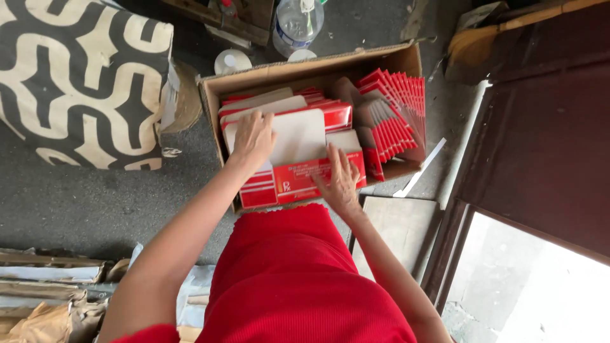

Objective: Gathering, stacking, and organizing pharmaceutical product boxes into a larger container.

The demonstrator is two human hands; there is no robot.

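Both hands point(298, 162) press red-and-white cartons point(298, 143) in cardboard box point(213, 95) on grey floor point(76, 203).

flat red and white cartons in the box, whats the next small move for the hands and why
Probably press the top flat carton down and square it on the stack. Both hands already rest on it, left hand on the white panel, right hand at its red edge, and it lies slightly askew in the cardboard box.

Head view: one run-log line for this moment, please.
left hand: flat on top folded carton | right hand: on its front edge | cardboard box: open, cartons stacked inside
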